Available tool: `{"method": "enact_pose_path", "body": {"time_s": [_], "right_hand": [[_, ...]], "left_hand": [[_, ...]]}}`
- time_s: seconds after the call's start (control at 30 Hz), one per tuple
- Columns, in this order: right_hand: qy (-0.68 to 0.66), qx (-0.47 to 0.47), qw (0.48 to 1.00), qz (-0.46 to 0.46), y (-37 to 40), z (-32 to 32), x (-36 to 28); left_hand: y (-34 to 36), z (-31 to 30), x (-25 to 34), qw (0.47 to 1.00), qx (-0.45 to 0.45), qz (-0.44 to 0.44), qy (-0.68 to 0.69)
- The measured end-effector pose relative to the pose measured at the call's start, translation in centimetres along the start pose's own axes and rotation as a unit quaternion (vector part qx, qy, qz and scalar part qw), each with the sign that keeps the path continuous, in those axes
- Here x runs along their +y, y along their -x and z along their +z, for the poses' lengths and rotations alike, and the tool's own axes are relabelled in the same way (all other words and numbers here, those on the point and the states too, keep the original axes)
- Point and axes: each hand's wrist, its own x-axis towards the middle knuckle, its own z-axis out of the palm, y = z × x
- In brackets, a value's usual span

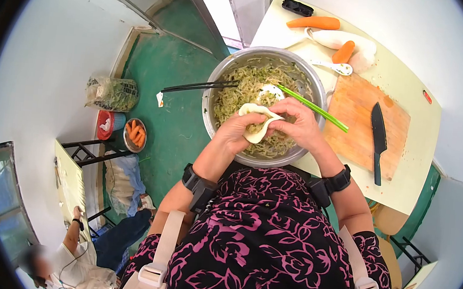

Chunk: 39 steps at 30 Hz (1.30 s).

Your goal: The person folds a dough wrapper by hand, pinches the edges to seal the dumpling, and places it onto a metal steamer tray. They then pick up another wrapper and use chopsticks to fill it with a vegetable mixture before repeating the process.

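Observation:
Over a large metal bowl (320, 91) of shredded green filling (229, 103), I hold a round dough wrapper (251, 110) with some filling in it. My left hand (235, 131) grips its left side, thumb on top. At its right edge, my right hand (298, 125) pinches the dough between thumb and fingers. Black chopsticks (192, 86) rest across the bowl's left side, and a green-handled spoon (317, 109) with a white head leans on the right rim.
Right of the bowl, a table (423, 123) carries a wooden cutting board (355, 114), a black knife (378, 135), carrots (313, 23), a white radish (334, 39) and a white spoon (340, 68). At lower left, another person (78, 258) is beside a second table (69, 177). A bowl of carrots (135, 135) stands on the floor.

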Motion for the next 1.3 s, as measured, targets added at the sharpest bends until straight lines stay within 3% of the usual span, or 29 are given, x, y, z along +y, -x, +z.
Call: {"method": "enact_pose_path", "body": {"time_s": [0.27,0.43,0.63,0.73,0.83,1.03,1.17,1.3], "right_hand": [[-0.004,0.029,1.0,0.002,0.1,0.3,0.3],[-0.017,0.073,0.996,0.04,0.4,0.0,1.1],[-0.081,0.049,0.993,0.075,0.0,-0.4,-0.4],[0.01,-0.033,0.999,0.002,-0.6,-1.0,-1.2],[0.019,-0.05,0.998,0.015,-0.8,-1.1,-1.6],[-0.015,-0.038,0.998,0.04,-0.6,-0.9,-0.8],[0.036,0.001,0.999,0.005,-0.4,-0.6,-0.6],[0.078,0.019,0.996,-0.032,-0.3,-0.7,-0.7]], "left_hand": [[0.0,0.1,0.1,1.0,-0.003,-0.007,-0.012],[0.6,0.6,1.0,0.993,-0.06,-0.034,0.098],[0.6,0.4,1.3,0.992,-0.063,-0.035,0.106],[0.5,0.3,1.2,0.995,-0.064,-0.031,0.07],[0.6,0.4,1.2,0.997,-0.072,-0.023,0.034],[0.7,0.4,1.0,0.998,-0.067,-0.001,-0.018],[1.2,1.0,1.1,0.997,-0.056,-0.029,0.051],[1.0,0.7,1.0,0.999,-0.046,-0.025,0.003]]}}
